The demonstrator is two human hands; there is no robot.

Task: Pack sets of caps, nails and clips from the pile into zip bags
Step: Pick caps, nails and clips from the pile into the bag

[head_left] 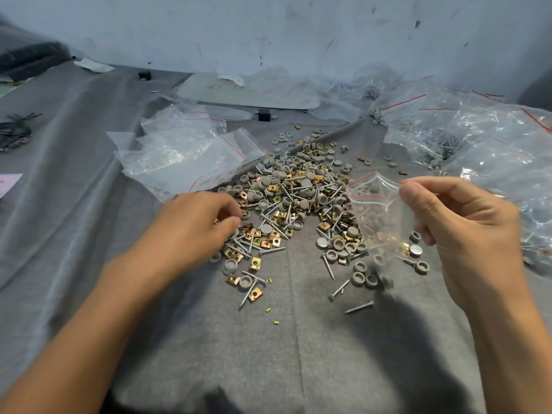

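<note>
grey felt-like cloth [268,339], lower frame: the work surface. a few stray silver screw-nails [359,307] lie loose on it, just below the pile.

left hand [206,222], centre left: fingers curled down at the pile's left edge, thumb close to fingertips. whether a piece is pinched cannot be told.

right hand [457,231], centre right: thumb and fingers pinch the mouth of a small clear zip bag with red seal line [379,210]. the bag hangs over the pile's right side with its mouth parted. its contents are uncertain, since pieces seen through it may lie beneath.

pile of grey round caps, silver nails and brass-coloured square clips [298,198], centre: large, mixed, unsorted. much is judged left to pack.

heap of flat empty clear zip bags [185,156], upper left of centre: stock waiting.

heap of filled clear zip bags [478,138], upper right: many sets judged done.

progress: mid-task, one set in hand.
</note>
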